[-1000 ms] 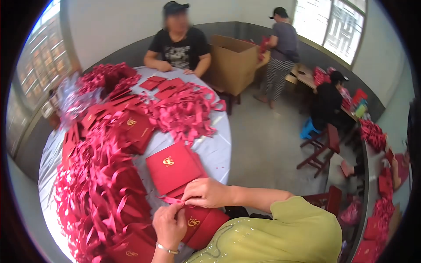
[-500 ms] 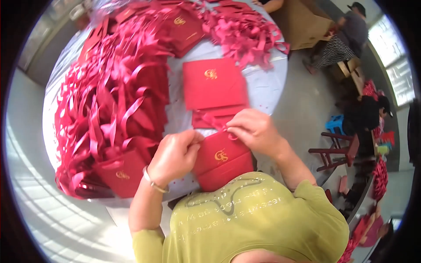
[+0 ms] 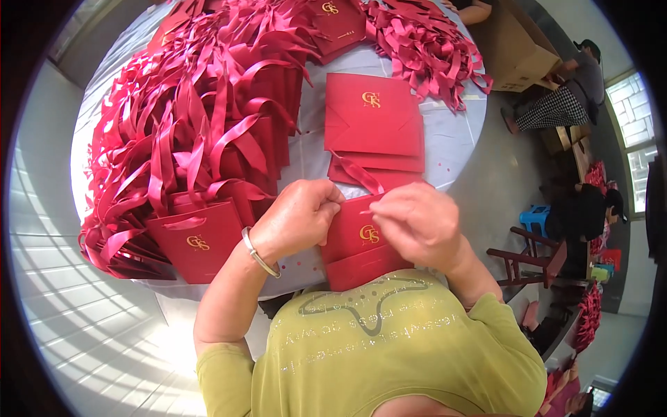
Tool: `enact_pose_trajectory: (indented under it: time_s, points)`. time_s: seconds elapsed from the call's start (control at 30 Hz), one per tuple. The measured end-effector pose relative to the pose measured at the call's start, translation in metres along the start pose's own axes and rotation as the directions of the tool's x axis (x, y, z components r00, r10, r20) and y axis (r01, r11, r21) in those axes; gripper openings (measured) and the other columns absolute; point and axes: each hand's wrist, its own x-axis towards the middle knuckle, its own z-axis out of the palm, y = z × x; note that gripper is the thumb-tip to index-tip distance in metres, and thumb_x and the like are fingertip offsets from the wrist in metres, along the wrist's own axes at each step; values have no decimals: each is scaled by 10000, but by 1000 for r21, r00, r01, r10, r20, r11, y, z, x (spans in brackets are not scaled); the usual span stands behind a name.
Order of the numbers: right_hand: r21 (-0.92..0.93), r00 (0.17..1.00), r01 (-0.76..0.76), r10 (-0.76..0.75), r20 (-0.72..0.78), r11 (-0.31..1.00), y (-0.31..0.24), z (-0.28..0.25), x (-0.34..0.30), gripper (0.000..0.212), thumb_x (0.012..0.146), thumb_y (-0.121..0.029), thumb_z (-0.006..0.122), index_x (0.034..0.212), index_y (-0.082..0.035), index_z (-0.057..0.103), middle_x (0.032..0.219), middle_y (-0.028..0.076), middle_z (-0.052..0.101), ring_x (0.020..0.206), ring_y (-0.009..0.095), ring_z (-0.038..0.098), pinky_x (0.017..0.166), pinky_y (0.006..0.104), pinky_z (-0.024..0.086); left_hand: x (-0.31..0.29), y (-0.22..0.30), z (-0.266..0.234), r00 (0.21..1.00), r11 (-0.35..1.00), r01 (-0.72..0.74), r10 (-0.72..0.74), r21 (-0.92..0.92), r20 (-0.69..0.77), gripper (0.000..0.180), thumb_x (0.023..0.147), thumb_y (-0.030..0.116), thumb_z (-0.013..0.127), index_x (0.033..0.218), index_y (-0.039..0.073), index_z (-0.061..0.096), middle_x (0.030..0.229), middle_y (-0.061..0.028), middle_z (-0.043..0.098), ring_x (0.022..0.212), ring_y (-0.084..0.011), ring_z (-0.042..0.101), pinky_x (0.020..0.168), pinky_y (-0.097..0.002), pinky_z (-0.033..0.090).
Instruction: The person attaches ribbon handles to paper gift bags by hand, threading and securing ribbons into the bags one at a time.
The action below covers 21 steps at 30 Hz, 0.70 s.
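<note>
In front of my body a red paper bag (image 3: 353, 260) with a gold emblem lies flat at the table's near edge. My left hand (image 3: 300, 214) is closed at its upper left corner, fingertips curled onto the edge. Over the bag's right side my right hand (image 3: 420, 221) is pinched, slightly blurred; what its fingertips hold, if anything, is too small to make out. A pink ribbon (image 3: 360, 174) slants across just beyond the bag's top edge. Farther off sits a short stack of similar red bags (image 3: 374, 125).
Many red bags with ribbon handles (image 3: 187, 146) crowd the left of the white-covered table (image 3: 445, 149). A ribbon heap (image 3: 431, 52) lies at the far right. Beyond stand a cardboard box (image 3: 517, 48), a person (image 3: 580, 87), a blue stool (image 3: 535, 219) and a wooden stool (image 3: 531, 257).
My right hand has drawn back toward me over the bag, away from the ribbon it was pinching. The ribbon now lies beyond the bag's top edge. My left hand stays at the corner.
</note>
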Motion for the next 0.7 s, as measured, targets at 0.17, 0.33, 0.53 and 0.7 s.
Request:
enact_pose_trajectory:
  time_s: [0.17, 0.33, 0.53, 0.7]
  points:
    - [49, 996, -63, 59, 72, 997, 4, 21, -13, 224, 689, 43, 781, 893, -17, 711, 817, 97, 701, 729, 258, 695, 647, 365, 558, 2, -2, -5, 999, 998, 20, -17, -65, 37, 132, 966, -11, 521, 985, -47, 647, 660, -19, 618, 541, -94, 634, 485, -261, 463]
    - [55, 993, -88, 84, 83, 995, 6, 24, -11, 206, 698, 33, 788, 879, -16, 705, 804, 94, 700, 729, 258, 696, 655, 365, 558, 4, -5, -7, 997, 998, -39, 36, 42, 67, 157, 965, -16, 516, 1009, -48, 663, 673, -21, 638, 550, -104, 651, 519, -268, 494]
    - [11, 996, -58, 57, 76, 998, 5, 24, -9, 179, 709, 31, 786, 850, -21, 689, 762, 93, 681, 677, 262, 680, 627, 363, 548, 5, -7, -7, 999, 999, 1, 1, -33, 53, 159, 969, -15, 511, 1005, -53, 662, 685, -19, 622, 541, -88, 619, 521, -264, 491]
    - [-35, 993, -115, 116, 32, 993, 2, 19, -7, 177, 729, 50, 783, 867, -23, 700, 755, 114, 680, 648, 256, 672, 585, 334, 521, 8, -8, -10, 992, 996, 46, -37, -76, 117, 146, 984, -7, 500, 978, -50, 639, 685, -15, 597, 545, -81, 591, 519, -262, 475]
